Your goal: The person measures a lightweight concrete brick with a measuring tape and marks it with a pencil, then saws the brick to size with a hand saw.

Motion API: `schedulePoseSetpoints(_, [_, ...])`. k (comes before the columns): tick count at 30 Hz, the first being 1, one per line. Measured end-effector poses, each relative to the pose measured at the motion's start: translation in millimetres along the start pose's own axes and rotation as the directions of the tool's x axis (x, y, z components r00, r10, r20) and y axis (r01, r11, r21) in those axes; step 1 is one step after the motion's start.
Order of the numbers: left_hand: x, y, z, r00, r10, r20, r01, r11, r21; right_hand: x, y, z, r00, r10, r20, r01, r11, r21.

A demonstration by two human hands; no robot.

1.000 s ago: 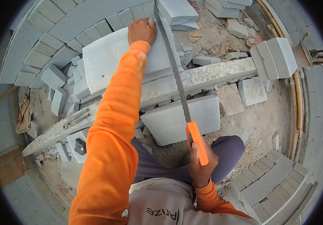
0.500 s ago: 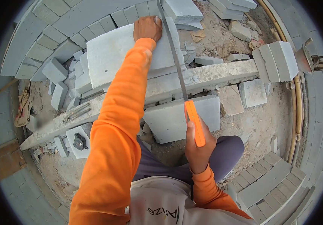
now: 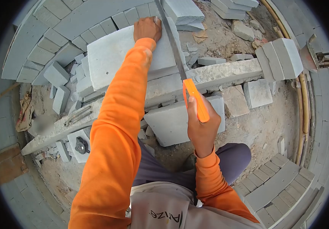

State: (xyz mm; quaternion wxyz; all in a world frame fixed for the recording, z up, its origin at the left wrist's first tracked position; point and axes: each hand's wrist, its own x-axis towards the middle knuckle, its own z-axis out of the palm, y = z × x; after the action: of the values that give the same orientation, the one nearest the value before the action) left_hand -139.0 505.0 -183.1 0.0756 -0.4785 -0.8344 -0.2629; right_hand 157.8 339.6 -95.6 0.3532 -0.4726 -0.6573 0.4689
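Fingers point(image 3: 214, 108) of your right hand point(image 3: 205, 129): curling closed around the orange handle point(image 3: 197, 100) of a saw, with the thumb point(image 3: 191, 108) lying along its left side. Saw blade point(image 3: 174, 47): slanting away from the handle toward the far left, crossing the right part of a large pale block point(image 3: 115, 57). Left hand point(image 3: 148, 29): resting at the far edge of that block, just left of the blade, fingers bending inward; you cannot tell whether they are gripping the edge or only pressing.

Large pale block: lying at far center, beside a long concrete beam point(image 3: 229, 70) that is running from near left to far right. Second block point(image 3: 183, 124): leaning on the near side of the beam, left of your right hand. Stacked blocks point(image 3: 281, 61): sitting at the beam's right end. Metal clamps point(image 3: 78, 115): lying on the left part of the beam. Black tool point(image 3: 81, 145): resting on a small block point(image 3: 74, 141), left of your left sleeve point(image 3: 115, 126). Bamboo poles point(image 3: 305, 110): lying along the right side.
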Motion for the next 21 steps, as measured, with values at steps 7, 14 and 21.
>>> schedulePoseSetpoints(7, [0.2, -5.4, 18.7, 0.999, -0.01, -0.03, 0.013, 0.997, 0.083, -101.9, 32.5, -40.7, 0.993, -0.096, -0.071, 0.081, 0.977, -0.197])
schedulePoseSetpoints(14, [-2.4, 1.3, 7.1, 0.998, -0.052, -0.024, 0.054, 0.995, 0.084, 3.4, 5.1, 2.9, 0.999, 0.033, 0.017, -0.032, 0.999, -0.042])
schedulePoseSetpoints(21, [-0.9, 8.7, 5.7, 0.998, -0.054, -0.033, 0.055, 0.997, 0.045, -105.0, 32.6, -52.8, 0.996, -0.087, -0.026, 0.079, 0.971, -0.225])
